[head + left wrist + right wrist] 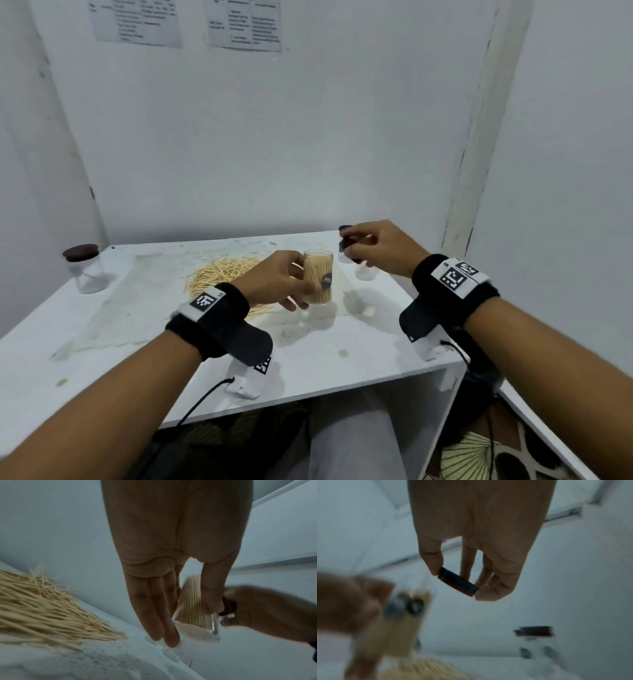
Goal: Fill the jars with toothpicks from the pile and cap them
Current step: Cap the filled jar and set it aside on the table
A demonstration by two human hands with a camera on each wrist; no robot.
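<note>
Fingers (161,615) of your left hand (277,281) wrap the full jar (318,277), lifted above the table (342,363) beside the pile (222,270), likely steadied for capping. Jar upright, long axis vertical, mouth up. Your right hand (380,246) pinches the cap (458,583) edgewise, just right of the mouth.
</note>
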